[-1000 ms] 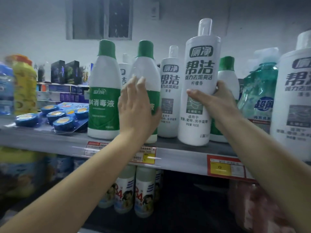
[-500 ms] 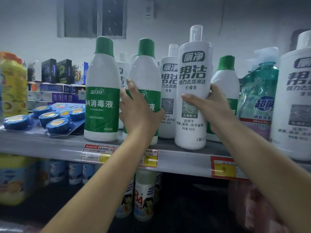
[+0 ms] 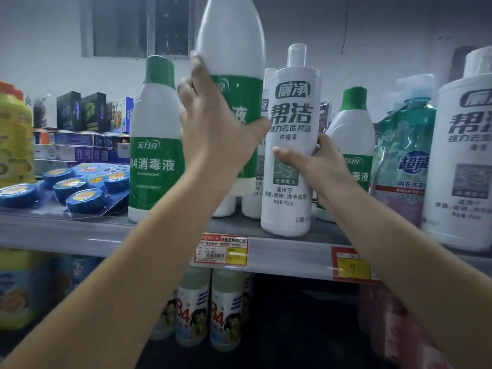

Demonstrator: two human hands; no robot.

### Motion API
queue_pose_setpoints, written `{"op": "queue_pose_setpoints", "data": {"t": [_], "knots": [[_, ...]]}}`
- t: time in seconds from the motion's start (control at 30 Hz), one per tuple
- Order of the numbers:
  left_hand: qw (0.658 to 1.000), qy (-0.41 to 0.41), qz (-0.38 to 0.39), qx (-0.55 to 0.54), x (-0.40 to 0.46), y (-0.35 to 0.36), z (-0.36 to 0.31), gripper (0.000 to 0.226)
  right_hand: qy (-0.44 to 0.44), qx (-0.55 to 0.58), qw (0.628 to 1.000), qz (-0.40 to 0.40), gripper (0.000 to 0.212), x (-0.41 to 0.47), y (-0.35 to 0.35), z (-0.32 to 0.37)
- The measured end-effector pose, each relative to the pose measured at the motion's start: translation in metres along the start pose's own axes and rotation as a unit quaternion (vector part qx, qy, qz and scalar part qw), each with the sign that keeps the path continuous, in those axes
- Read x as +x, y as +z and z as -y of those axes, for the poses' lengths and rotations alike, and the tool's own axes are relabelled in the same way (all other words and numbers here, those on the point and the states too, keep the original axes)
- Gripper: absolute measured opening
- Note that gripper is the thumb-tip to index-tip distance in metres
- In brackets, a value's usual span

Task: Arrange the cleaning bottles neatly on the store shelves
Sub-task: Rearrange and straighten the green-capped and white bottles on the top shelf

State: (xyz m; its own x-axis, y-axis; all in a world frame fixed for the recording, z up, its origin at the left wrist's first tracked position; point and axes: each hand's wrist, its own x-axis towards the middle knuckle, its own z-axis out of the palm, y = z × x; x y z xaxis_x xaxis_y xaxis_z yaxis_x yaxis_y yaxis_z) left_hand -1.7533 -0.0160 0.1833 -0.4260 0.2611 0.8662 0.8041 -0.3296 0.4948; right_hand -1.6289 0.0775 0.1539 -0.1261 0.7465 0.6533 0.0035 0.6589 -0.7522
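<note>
My left hand (image 3: 215, 129) grips a white disinfectant bottle with a green label (image 3: 233, 49), held up off the grey shelf (image 3: 287, 251); its cap is cut off by the top edge. My right hand (image 3: 316, 166) wraps around a tall white toilet cleaner bottle (image 3: 290, 107) that stands on the shelf near the front edge. A second green-capped disinfectant bottle (image 3: 155, 145) stands to the left, a third (image 3: 351, 134) behind my right hand. More white bottles stand behind, partly hidden.
Blue round toilet blocks in a blister pack (image 3: 72, 187) lie at the left, beside a yellow bottle (image 3: 13, 134). A teal refill pouch (image 3: 404, 155) and a large white cleaner bottle (image 3: 463, 155) stand at the right. Small bottles (image 3: 210, 312) fill the lower shelf.
My left hand has closed on the middle green-label bottle and lifted it up off the shelf. My right hand keeps its hold on the tall white bottle.
</note>
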Motion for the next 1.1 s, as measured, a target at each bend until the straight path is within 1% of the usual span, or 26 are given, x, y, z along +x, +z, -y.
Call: {"op": "queue_pose_setpoints", "data": {"t": [0.07,0.17,0.4,0.47,0.53,0.6,0.67,0.7,0.77,0.83,0.9,0.93,1.03,1.1], "knots": [[1.000,0.010,0.003,-0.006,0.007,-0.009,-0.006,0.109,-0.001,0.001,1.000,0.011,0.076,-0.001,0.009,0.002],[1.000,0.017,0.006,0.000,0.015,-0.019,-0.009,0.108,-0.001,0.012,1.000,0.027,0.066,-0.003,0.024,0.007],[1.000,0.009,0.006,0.019,0.018,-0.034,0.000,0.105,-0.007,0.032,0.998,0.048,0.057,-0.004,0.058,0.012],[1.000,0.013,0.007,0.021,0.016,-0.035,0.001,0.105,-0.017,0.042,0.997,0.062,0.050,-0.003,0.059,0.011],[0.999,0.019,0.013,0.025,0.014,-0.033,0.001,0.104,-0.033,0.042,0.995,0.084,0.034,-0.004,0.056,0.011],[0.999,0.026,0.026,0.024,0.013,-0.029,-0.002,0.103,-0.045,0.039,0.992,0.112,0.030,-0.004,0.052,0.009],[0.999,0.031,0.040,0.012,0.010,-0.023,-0.008,0.103,-0.040,0.029,0.991,0.123,0.025,-0.005,0.047,0.009],[0.998,0.034,0.046,0.004,0.008,-0.020,-0.011,0.103,-0.033,0.022,0.992,0.122,0.024,-0.006,0.043,0.010],[0.998,0.039,0.054,-0.008,0.004,-0.012,-0.017,0.103,-0.021,0.004,0.993,0.112,0.038,-0.007,0.033,0.013],[0.997,0.044,0.063,-0.016,-0.002,-0.006,-0.023,0.105,-0.032,-0.011,0.995,0.089,0.054,-0.008,0.019,0.014],[0.996,0.052,0.069,-0.025,-0.009,0.002,-0.031,0.107,-0.054,-0.019,0.997,0.058,0.059,-0.013,0.002,0.017],[0.995,0.056,0.072,-0.033,-0.013,0.006,-0.035,0.108,-0.061,-0.017,0.997,0.042,0.054,-0.016,-0.007,0.020],[0.993,0.066,0.086,-0.055,-0.030,0.025,-0.048,0.110,-0.065,-0.004,0.998,0.010,0.029,-0.024,-0.036,0.027],[0.991,0.061,0.091,-0.082,-0.041,0.042,-0.057,0.107,-0.061,0.002,0.998,-0.007,0.022,-0.030,-0.055,0.030]]}}
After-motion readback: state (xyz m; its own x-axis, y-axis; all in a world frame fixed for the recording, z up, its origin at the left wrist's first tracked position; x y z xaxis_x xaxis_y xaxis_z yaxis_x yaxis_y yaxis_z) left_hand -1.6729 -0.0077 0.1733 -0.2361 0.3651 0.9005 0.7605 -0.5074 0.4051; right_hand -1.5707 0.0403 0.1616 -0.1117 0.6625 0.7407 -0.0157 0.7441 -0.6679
